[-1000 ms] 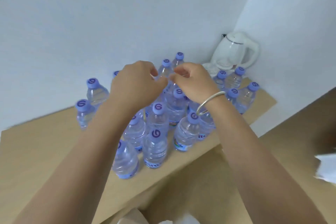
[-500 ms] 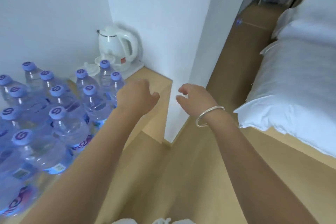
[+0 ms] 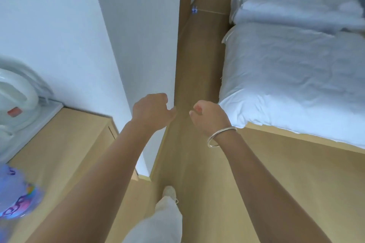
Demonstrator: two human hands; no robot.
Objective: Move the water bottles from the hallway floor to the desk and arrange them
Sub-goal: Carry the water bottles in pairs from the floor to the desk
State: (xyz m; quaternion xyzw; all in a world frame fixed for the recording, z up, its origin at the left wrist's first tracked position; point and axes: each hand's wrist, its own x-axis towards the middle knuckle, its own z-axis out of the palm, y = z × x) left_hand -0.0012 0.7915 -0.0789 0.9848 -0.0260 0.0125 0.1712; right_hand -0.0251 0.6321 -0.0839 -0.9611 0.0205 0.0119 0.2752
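Both my hands hang in front of me over the wooden floor, holding nothing. My left hand [image 3: 151, 110] has loosely curled fingers, and my right hand [image 3: 208, 117], with a silver bangle on its wrist, is loosely curled too. Far down the hallway a few small water bottles [image 3: 194, 9] with blue caps stand on the floor by the wall. At the lower left edge one blurred bottle [image 3: 16, 193] with a blue label stands on the light wooden desk [image 3: 69, 144]. The other bottles on the desk are out of view.
A white kettle [image 3: 15, 104] on its base stands on the desk at the left. A white wall corner [image 3: 138, 45] juts out ahead of the desk. A bed [image 3: 296, 75] with white bedding fills the right. A wooden floor strip [image 3: 199, 65] runs between them.
The view has swung right, away from the bottles on the desk, toward the hallway. Both hands have left the bottle caps and now hang empty over the floor.
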